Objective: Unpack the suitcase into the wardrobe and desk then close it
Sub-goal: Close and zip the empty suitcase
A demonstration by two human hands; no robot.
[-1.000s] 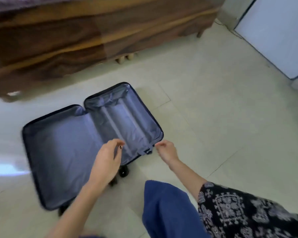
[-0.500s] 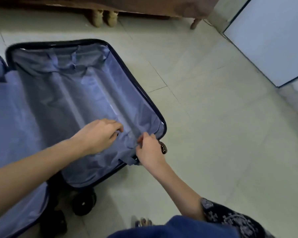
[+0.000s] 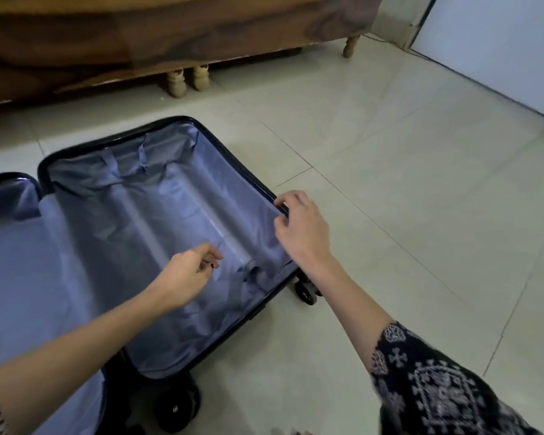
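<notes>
Finding: the suitcase (image 3: 157, 215) lies open flat on the tiled floor (image 3: 390, 215). Both halves show bare blue-grey lining. I see no clothing or other contents in either half, though the suitcase's left half runs partly out of view.

Judgement: unpacking appears complete or nearly so. Neither wardrobe nor desk is in view, so I cannot confirm where anything went.

Outstanding: the closing. My right hand (image 3: 302, 227) grips the outer rim of the suitcase's right half, fingers curled over the edge, near its wheels (image 3: 307, 290). My left hand (image 3: 182, 277) hovers over the lining of that same half, fingers loosely curled; whether it pinches a strap I cannot tell. The halves are not yet folded together, and fastening would follow
</notes>
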